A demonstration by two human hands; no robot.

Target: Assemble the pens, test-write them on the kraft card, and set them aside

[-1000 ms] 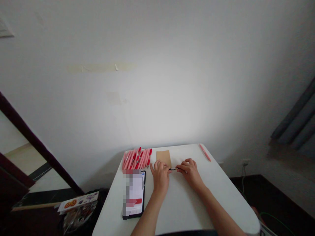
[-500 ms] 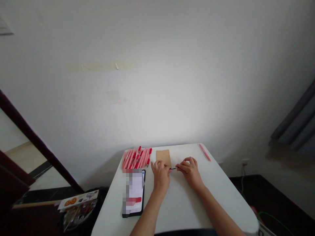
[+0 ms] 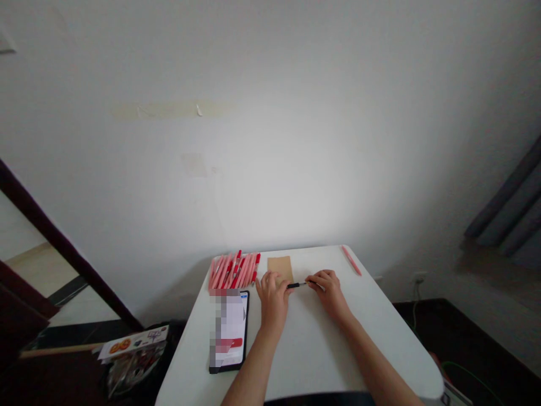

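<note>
A thin pen with a black part (image 3: 293, 286) lies level between my two hands over the white table. My left hand (image 3: 274, 299) is closed on its left end, just in front of a tan paper square (image 3: 279, 267). The fingers of my right hand (image 3: 329, 293) pinch the pen's right end. Several pink and red pens (image 3: 234, 270) lie in a group at the back left of the table. One pink pen (image 3: 351, 260) rests alone near the back right edge.
A phone (image 3: 230, 332) with a lit, partly blurred screen lies left of my left forearm on the white table (image 3: 313, 361). A bag with mixed items (image 3: 135, 369) stands on the floor at the left. Behind the table rises a pale wall.
My hands have moved slightly apart, and more of the black pen shows between them. The view has shifted a little.
</note>
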